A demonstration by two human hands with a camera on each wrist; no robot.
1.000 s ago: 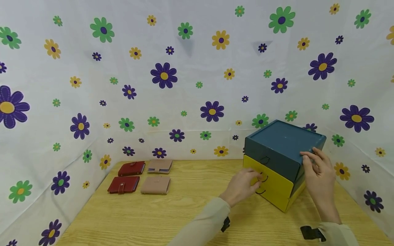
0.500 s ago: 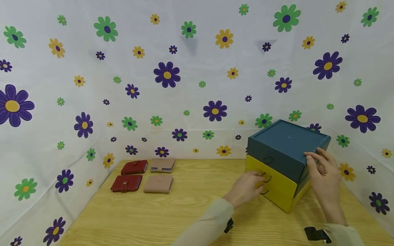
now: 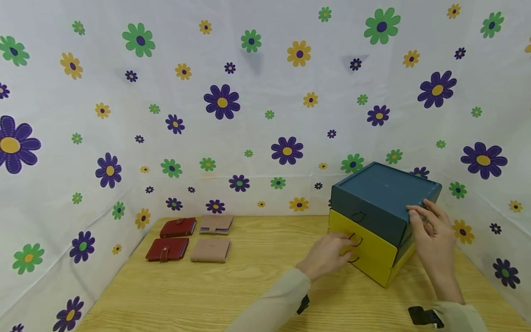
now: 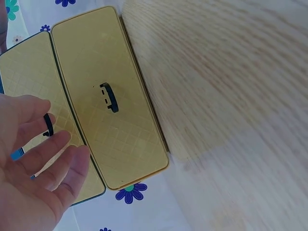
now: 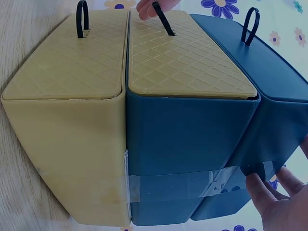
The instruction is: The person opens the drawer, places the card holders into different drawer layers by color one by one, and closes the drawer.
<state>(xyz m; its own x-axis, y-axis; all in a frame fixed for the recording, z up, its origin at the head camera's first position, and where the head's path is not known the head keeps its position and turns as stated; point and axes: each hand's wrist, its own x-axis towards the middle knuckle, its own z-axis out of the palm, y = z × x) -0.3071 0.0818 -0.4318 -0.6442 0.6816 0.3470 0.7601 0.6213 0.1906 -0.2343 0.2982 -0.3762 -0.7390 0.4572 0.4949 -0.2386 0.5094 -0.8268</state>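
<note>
A stack of three drawers stands on the table at right: a blue top drawer (image 3: 369, 212), a yellow-fronted middle drawer (image 5: 187, 57) with blue sides, and a yellow bottom drawer (image 4: 108, 96). Each front carries a black loop handle. My left hand (image 3: 327, 256) pinches the middle drawer's handle (image 4: 48, 125) between thumb and forefinger, its other fingers spread. That drawer's front sits flush with the bottom one. My right hand (image 3: 433, 244) rests on the top drawer's near right edge, fingertips on top and thumb against the side (image 5: 255, 144). Clear tape (image 5: 183, 187) runs across the drawers' sides.
Two red card wallets (image 3: 167, 249) and two pink ones (image 3: 210, 250) lie in two rows at the table's far left. White flowered cloth (image 3: 265, 115) hangs behind and along both sides. The wooden table top (image 3: 199, 299) extends in front of the stack.
The head view sways slightly right, then back. Both hands stay at the same spots on the stack, and the drawers and wallets have not moved.
</note>
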